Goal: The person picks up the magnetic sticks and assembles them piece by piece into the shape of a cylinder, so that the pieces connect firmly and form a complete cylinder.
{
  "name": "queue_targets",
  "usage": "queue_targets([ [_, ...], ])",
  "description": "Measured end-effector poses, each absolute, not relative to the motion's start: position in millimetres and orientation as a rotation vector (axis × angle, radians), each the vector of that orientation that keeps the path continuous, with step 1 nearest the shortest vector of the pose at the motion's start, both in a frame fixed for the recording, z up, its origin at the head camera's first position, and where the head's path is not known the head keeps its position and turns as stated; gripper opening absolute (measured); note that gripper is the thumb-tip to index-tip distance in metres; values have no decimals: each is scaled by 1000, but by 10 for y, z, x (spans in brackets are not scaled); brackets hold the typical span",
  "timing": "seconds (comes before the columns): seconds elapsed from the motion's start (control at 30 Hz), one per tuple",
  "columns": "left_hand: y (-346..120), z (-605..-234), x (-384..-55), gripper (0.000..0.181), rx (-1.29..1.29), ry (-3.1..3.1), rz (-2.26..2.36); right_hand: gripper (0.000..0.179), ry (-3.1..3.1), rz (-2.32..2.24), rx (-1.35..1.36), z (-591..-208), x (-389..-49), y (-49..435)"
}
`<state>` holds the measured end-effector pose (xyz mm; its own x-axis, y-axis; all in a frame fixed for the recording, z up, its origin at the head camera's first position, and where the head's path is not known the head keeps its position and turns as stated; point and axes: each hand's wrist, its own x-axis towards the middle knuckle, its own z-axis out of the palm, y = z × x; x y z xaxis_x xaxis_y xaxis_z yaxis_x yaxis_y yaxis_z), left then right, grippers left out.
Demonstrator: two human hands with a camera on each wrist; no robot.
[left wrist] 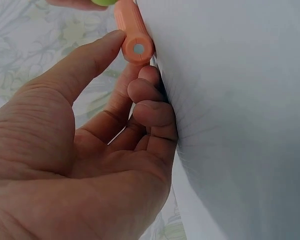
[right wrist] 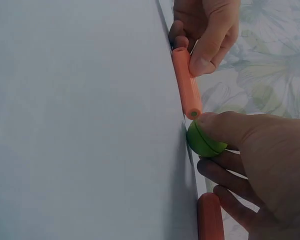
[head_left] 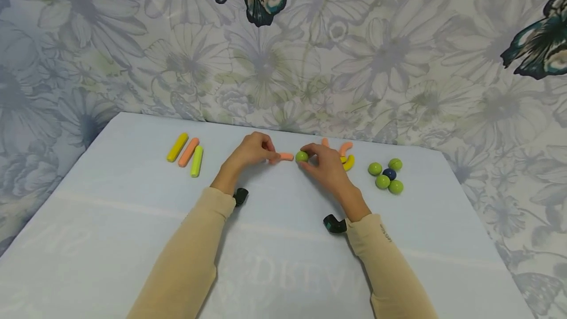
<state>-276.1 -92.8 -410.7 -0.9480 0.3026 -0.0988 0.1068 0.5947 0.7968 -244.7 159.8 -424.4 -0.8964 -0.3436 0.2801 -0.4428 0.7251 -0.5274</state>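
Observation:
My left hand (head_left: 253, 150) pinches a short orange ribbed stick (head_left: 286, 156) between thumb and fingertips, close over the white table. In the left wrist view, a hole shows in the near end of the stick (left wrist: 138, 48). Just to the right, my right hand (head_left: 329, 167) holds a small green ball (head_left: 301, 156) between thumb and fingers. The ball (right wrist: 205, 143) sits right at the stick's far end in the right wrist view, with a dark line across it. Another orange stick (right wrist: 211, 217) lies beside the right fingers.
Yellow, orange and lime sticks (head_left: 197, 161) lie side by side at the left. Partly behind my right hand are curved orange (head_left: 345, 148) and yellow pieces (head_left: 349, 162). Several green balls (head_left: 383, 181) surround a dark blue ball (head_left: 390, 174) at the right. A patterned wall stands behind the table.

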Motion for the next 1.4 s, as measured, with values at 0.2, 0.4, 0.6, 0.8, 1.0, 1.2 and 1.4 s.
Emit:
queue_targets([
  [0.2,-903,-4095,-2767,20,366,2591,1277,34,-2740,933,679,-4266,-2452,1615],
  [0.4,-902,-4114,-2773,22,397,2588,1260,36,-2697,955,751,-4280,-2447,1598],
  [0.6,-866,-4112,-2789,18,525,2613,1223,35,-2710,965,758,-4272,-2445,1563],
  [0.8,-821,-4118,-2781,21,597,2600,1212,35,-2715,965,770,-4263,-2438,1563],
  [1.0,-821,-4140,-2785,21,557,2610,1235,31,-2703,980,683,-4188,-2428,1649],
  [1.2,-844,-4158,-2797,22,529,2625,1245,27,-2679,1029,597,-4106,-2461,1812],
  [1.4,-858,-4149,-2794,21,502,2645,1234,23,-2625,1039,525,-4018,-2479,1995],
])
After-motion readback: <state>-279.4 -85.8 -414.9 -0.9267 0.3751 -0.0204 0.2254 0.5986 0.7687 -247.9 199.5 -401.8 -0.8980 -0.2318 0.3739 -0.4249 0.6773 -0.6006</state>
